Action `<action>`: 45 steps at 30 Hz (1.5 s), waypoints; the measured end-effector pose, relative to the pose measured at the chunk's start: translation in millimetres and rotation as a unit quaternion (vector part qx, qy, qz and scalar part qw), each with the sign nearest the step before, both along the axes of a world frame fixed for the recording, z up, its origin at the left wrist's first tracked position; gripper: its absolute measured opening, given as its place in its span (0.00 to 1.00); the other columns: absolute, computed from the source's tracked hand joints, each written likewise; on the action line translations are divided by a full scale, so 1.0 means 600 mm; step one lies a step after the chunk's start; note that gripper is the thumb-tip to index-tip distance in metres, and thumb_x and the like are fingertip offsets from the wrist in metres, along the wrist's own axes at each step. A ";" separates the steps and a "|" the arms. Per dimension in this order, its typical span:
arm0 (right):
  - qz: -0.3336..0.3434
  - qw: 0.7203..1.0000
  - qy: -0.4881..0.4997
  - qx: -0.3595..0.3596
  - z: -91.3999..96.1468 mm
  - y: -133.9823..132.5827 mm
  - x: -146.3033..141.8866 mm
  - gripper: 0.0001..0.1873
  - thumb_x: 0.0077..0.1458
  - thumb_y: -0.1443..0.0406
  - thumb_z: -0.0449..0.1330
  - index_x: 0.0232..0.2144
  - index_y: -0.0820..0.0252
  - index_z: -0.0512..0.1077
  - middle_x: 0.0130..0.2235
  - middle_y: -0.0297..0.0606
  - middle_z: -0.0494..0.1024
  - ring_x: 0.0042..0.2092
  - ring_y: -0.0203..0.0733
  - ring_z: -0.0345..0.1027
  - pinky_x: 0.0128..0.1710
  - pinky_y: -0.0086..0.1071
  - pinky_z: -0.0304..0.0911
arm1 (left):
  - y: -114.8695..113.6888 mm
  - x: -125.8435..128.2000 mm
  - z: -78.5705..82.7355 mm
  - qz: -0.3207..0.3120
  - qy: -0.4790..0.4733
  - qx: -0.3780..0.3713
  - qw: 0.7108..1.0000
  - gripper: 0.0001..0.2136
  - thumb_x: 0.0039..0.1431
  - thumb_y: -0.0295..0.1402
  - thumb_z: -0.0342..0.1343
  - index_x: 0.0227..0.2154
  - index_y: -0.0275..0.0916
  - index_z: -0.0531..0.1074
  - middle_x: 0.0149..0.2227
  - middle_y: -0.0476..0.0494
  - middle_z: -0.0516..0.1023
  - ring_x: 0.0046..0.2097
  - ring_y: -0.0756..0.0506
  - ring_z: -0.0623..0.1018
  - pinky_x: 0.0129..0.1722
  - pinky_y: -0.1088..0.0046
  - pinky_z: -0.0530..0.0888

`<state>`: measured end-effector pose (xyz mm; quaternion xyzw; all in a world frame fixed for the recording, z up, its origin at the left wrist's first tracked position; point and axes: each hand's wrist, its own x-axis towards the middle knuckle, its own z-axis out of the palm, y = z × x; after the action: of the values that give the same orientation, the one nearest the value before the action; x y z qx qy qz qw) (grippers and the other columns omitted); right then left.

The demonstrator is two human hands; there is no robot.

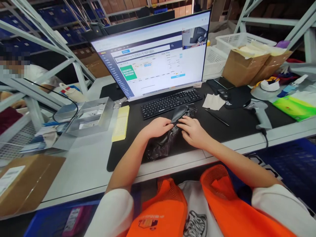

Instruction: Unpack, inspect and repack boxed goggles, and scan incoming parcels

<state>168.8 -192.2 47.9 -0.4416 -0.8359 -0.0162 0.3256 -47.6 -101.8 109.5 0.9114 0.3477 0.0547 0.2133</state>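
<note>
A crumpled, shiny black plastic bag (161,144) lies on the black desk mat in front of the keyboard (171,102). My left hand (159,127) has its fingers curled and pinched on the bag's middle. Close beside it, my right hand (192,131) presses on the bag's right side, thumb and fingertips bent against the plastic. Whatever the bag may contain is hidden. Both hands nearly meet over its fold, and part of the bag sticks out beyond them toward the keyboard.
A monitor (158,59) stands behind the keyboard. Rightward are a pen (217,117), white paper (213,101), a mouse (223,94) and a barcode scanner (259,113). Yellow slips (120,123), a grey divided tray (90,118) and a cardboard box (29,184) are leftward. Another person sits at far left.
</note>
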 end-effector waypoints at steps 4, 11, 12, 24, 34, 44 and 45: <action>-0.022 1.000 0.003 -0.007 -0.005 0.008 -0.017 0.20 0.62 0.70 0.54 0.55 0.62 0.75 0.58 0.52 0.72 0.65 0.58 0.60 0.59 0.51 0.59 | -0.002 -0.001 -0.011 0.016 -0.007 0.030 0.999 0.18 0.66 0.41 0.48 0.21 0.40 0.62 0.23 0.49 0.69 0.27 0.47 0.66 0.29 0.69 0.57; -0.037 0.995 0.087 -0.031 -0.007 0.017 -0.037 0.06 0.57 0.69 0.57 0.37 0.58 0.72 0.51 0.48 0.75 0.60 0.54 0.65 0.55 0.49 0.58 | -0.004 0.001 -0.026 0.061 -0.050 0.036 0.996 0.18 0.65 0.39 0.48 0.20 0.40 0.65 0.24 0.49 0.71 0.26 0.48 0.66 0.28 0.68 0.57; -0.028 0.994 0.100 -0.036 -0.008 0.017 -0.034 0.03 0.57 0.69 0.57 0.35 0.57 0.70 0.51 0.47 0.74 0.60 0.54 0.65 0.56 0.49 0.58 | -0.004 0.001 -0.025 0.067 -0.053 0.035 0.996 0.18 0.65 0.38 0.48 0.20 0.40 0.65 0.23 0.49 0.71 0.26 0.48 0.66 0.28 0.68 0.57; 0.013 0.994 0.108 -0.025 -0.010 -0.002 -0.015 0.06 0.64 0.64 0.59 0.34 0.57 0.73 0.56 0.47 0.74 0.63 0.55 0.63 0.61 0.53 0.59 | -0.027 -0.003 0.008 0.031 0.042 0.104 0.993 0.17 0.60 0.46 0.57 0.23 0.40 0.70 0.27 0.46 0.77 0.29 0.44 0.73 0.29 0.67 0.58; 0.020 0.999 0.025 -0.001 -0.018 -0.017 -0.039 0.15 0.63 0.66 0.59 0.51 0.56 0.76 0.65 0.51 0.65 0.69 0.60 0.53 0.62 0.57 0.56 | -0.001 -0.014 -0.016 -0.016 -0.060 -0.008 0.998 0.15 0.61 0.35 0.53 0.20 0.41 0.59 0.23 0.52 0.64 0.27 0.48 0.64 0.28 0.70 0.59; -0.008 0.996 -0.076 0.051 -0.001 -0.009 -0.039 0.10 0.57 0.70 0.58 0.41 0.60 0.77 0.62 0.55 0.69 0.67 0.64 0.56 0.61 0.56 0.55 | -0.014 -0.003 -0.009 -0.050 -0.021 0.082 0.995 0.13 0.57 0.30 0.54 0.19 0.41 0.60 0.24 0.49 0.68 0.27 0.47 0.65 0.29 0.68 0.59; -0.005 0.995 -0.083 0.051 0.000 -0.007 -0.034 0.09 0.57 0.70 0.58 0.39 0.60 0.76 0.62 0.54 0.69 0.67 0.63 0.56 0.61 0.56 0.54 | -0.014 -0.004 -0.007 -0.051 -0.015 0.095 0.994 0.12 0.57 0.30 0.53 0.19 0.41 0.60 0.24 0.48 0.69 0.28 0.47 0.66 0.30 0.67 0.59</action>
<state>148.6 -196.4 48.1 -0.4263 -0.8557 -0.0969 0.2768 -49.7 -110.3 105.3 0.9430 0.2911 0.0902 0.1338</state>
